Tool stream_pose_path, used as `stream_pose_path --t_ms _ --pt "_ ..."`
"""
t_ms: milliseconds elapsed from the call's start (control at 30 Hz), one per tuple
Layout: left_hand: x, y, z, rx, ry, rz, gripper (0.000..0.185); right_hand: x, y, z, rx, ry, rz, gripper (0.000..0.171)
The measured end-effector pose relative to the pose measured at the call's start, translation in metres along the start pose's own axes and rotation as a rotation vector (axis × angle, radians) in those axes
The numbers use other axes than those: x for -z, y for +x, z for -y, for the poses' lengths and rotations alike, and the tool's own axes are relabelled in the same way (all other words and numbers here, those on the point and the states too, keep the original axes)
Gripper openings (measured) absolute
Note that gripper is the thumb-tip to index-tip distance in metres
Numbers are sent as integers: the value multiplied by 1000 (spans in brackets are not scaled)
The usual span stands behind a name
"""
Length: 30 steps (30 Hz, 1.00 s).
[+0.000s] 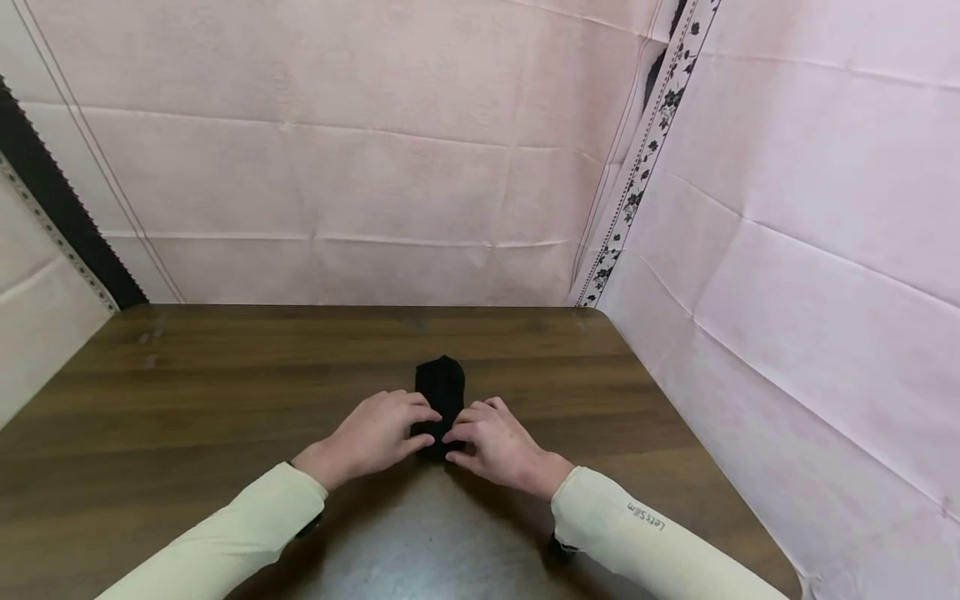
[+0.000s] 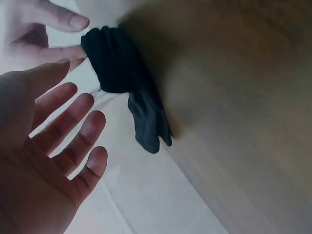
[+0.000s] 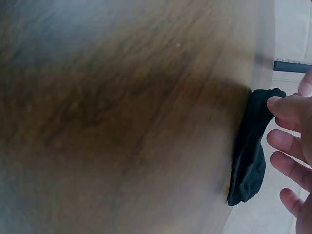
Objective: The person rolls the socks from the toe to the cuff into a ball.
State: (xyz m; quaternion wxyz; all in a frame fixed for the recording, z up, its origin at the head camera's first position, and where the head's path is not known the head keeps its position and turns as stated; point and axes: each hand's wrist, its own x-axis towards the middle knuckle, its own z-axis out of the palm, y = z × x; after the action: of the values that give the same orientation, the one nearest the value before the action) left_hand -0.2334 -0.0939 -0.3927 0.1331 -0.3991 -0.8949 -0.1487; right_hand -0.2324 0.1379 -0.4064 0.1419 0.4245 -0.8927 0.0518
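Note:
A pair of black socks (image 1: pixel 441 385) lies on the brown table, pointing away from me, with the near end bunched up. In the left wrist view the socks (image 2: pixel 117 63) show a thick fold at one end and two narrow tips at the other. My right hand (image 1: pixel 501 446) pinches the near end, its thumb on the fabric of the socks (image 3: pixel 247 151) in the right wrist view. On the other side, my left hand (image 1: pixel 382 437) is close to the same end. Its fingers (image 2: pixel 80 141) are spread and relaxed, apart from the fabric in its wrist view.
The wood-grain table (image 1: pixel 225 392) extends around both hands. Behind it hangs a pale pink creased cloth (image 1: pixel 390 183), and another pale sheet (image 1: pixel 825 275) borders the right side. A floral strip (image 1: pixel 637 183) runs down the far right corner.

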Motion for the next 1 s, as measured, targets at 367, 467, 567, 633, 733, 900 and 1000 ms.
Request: stream_pose_path --t_ms 367,467,567,633,733,900,1000 --pt "-19 -3 1 -75 79 26 13 -5 -1 -3 17 -27 45 18" --pt "-21 -3 1 -63 68 35 11 -5 -1 -2 14 -40 60 17" --pt "-23 -4 0 -52 59 37 10 -6 -1 -2 12 -59 73 17" --pt "-23 -4 0 -46 55 37 10 -6 0 -2 10 -67 80 17" --pt "-23 -5 0 -39 52 36 11 -7 1 -2 8 -69 94 17" --pt "-23 -6 0 -28 45 45 14 -9 0 -3 11 -68 101 16" --pt "-22 -7 1 -17 41 67 15 -10 0 -2 14 -68 98 15"
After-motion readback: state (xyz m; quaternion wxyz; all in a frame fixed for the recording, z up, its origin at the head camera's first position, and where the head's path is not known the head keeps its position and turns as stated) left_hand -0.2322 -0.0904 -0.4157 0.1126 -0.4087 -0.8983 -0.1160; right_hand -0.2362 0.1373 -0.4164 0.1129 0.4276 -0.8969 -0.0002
